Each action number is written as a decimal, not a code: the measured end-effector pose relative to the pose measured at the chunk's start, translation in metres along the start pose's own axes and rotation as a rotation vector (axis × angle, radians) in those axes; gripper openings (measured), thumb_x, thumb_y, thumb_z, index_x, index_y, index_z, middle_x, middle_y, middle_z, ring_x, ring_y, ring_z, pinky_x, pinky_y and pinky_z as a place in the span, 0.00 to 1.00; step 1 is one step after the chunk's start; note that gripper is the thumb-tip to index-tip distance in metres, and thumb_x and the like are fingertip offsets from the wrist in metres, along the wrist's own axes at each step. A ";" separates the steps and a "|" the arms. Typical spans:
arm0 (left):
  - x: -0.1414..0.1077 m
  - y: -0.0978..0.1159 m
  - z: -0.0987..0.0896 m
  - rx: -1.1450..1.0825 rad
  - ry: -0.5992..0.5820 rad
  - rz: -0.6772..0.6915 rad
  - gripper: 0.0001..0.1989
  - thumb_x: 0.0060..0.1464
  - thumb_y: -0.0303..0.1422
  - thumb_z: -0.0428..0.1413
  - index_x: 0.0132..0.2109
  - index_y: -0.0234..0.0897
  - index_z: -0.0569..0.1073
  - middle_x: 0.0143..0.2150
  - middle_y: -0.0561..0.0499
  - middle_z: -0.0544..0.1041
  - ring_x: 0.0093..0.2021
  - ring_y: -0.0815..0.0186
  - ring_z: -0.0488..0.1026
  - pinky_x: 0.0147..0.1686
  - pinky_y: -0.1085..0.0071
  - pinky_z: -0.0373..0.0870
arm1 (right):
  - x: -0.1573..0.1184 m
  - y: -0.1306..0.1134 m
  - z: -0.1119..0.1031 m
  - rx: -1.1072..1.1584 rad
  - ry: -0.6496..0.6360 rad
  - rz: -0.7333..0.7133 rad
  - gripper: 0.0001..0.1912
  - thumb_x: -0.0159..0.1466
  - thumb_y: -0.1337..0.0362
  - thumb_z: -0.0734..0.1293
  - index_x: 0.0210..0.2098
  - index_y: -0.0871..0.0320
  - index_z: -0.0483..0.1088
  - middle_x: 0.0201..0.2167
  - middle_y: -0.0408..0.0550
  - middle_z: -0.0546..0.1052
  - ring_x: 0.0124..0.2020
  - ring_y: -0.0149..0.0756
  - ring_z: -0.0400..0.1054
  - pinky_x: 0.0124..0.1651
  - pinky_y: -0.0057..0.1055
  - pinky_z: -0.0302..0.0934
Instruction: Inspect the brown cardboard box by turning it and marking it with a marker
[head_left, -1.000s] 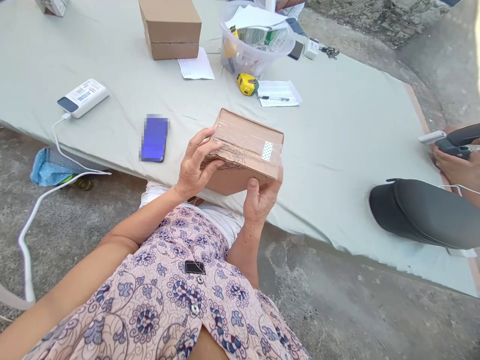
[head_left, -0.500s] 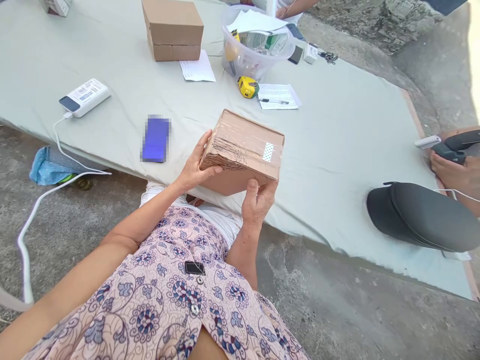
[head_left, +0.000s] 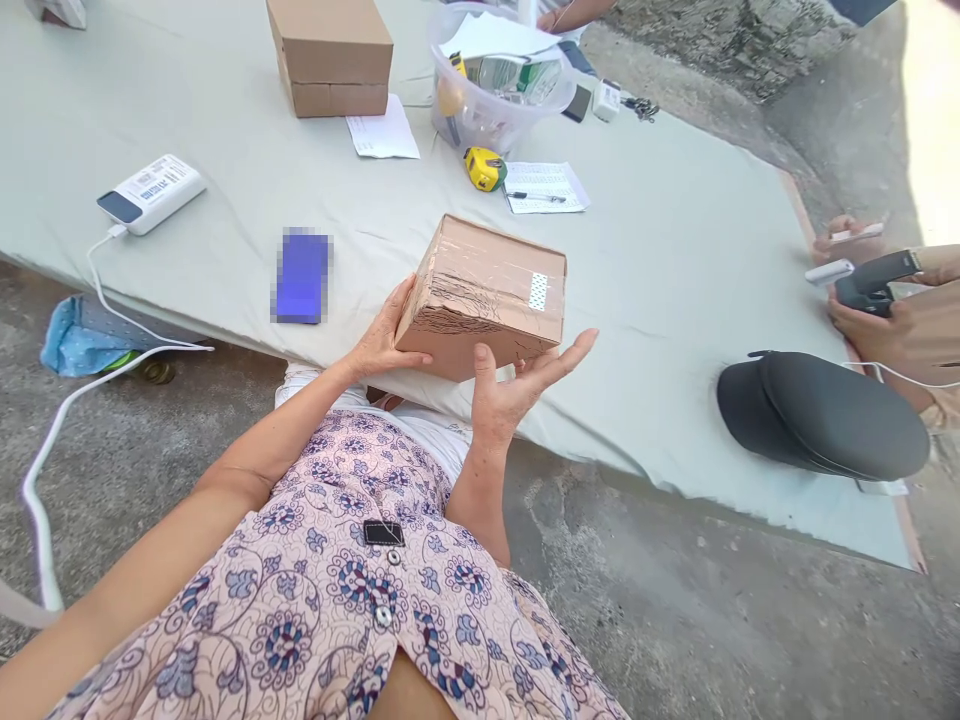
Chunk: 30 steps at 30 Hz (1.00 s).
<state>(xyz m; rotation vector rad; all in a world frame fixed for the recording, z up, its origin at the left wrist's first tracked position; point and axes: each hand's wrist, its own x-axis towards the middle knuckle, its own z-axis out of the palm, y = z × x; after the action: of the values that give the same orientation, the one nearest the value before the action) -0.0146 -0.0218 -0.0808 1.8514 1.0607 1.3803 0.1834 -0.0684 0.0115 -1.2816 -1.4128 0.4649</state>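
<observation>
At far left, a white cable (head_left: 45, 500) is laid across the concrete ground (head_left: 637, 590), and a crumpled blue cloth (head_left: 79, 340) is seen beside it. A white power bank (head_left: 150, 193) is placed on a pale green sheet (head_left: 660, 300), and a pixelated phone (head_left: 302, 277) is lying flat nearer the sheet's front edge.

A taped cardboard box (head_left: 480, 300) is held just above that edge, with a white-and-grey label (head_left: 538, 291) on its top. The box is gripped by the left hand (head_left: 386, 335), its fingers closed against the box's left side. The right hand (head_left: 517, 390) is held open beneath the near edge, with its fingers spread and its thumb raised; whether it touches the box cannot be told.

Behind, a plain cardboard box (head_left: 328, 60), a clear plastic tub (head_left: 487, 110) and a yellow tape measure (head_left: 484, 168) are set out. At right, a black handheld device (head_left: 866, 290) is held by another person's hand (head_left: 870, 325), near a dark grey case (head_left: 821, 415).
</observation>
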 end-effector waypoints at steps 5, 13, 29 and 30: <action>0.000 0.002 0.011 0.054 0.010 0.052 0.66 0.45 0.60 0.67 0.78 0.44 0.38 0.78 0.32 0.49 0.78 0.40 0.50 0.74 0.42 0.53 | 0.001 -0.009 0.005 -0.126 0.079 -0.113 0.65 0.59 0.35 0.70 0.76 0.45 0.24 0.79 0.55 0.36 0.80 0.58 0.37 0.73 0.65 0.52; -0.005 0.004 0.027 0.163 0.034 0.103 0.65 0.47 0.63 0.63 0.78 0.42 0.37 0.78 0.30 0.51 0.78 0.40 0.50 0.74 0.44 0.53 | 0.005 -0.006 0.008 -0.140 0.174 -0.076 0.69 0.55 0.35 0.74 0.77 0.49 0.27 0.79 0.58 0.34 0.81 0.60 0.29 0.77 0.67 0.39; 0.002 0.006 0.010 0.082 -0.006 0.063 0.65 0.48 0.59 0.66 0.78 0.44 0.37 0.79 0.32 0.48 0.78 0.40 0.48 0.74 0.42 0.51 | 0.006 0.018 0.007 -0.016 0.034 -0.119 0.50 0.69 0.42 0.60 0.75 0.46 0.22 0.78 0.58 0.38 0.80 0.53 0.43 0.73 0.61 0.56; 0.002 0.007 0.009 0.074 -0.014 0.050 0.65 0.48 0.59 0.66 0.78 0.44 0.36 0.79 0.33 0.47 0.78 0.40 0.47 0.74 0.43 0.50 | 0.006 0.020 0.007 -0.016 0.038 -0.134 0.49 0.69 0.42 0.60 0.76 0.47 0.25 0.78 0.59 0.40 0.79 0.53 0.43 0.72 0.60 0.56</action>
<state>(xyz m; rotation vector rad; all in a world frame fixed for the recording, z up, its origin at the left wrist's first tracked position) -0.0037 -0.0239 -0.0766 1.9502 1.0778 1.3711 0.1869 -0.0534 -0.0049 -1.1931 -1.4623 0.3374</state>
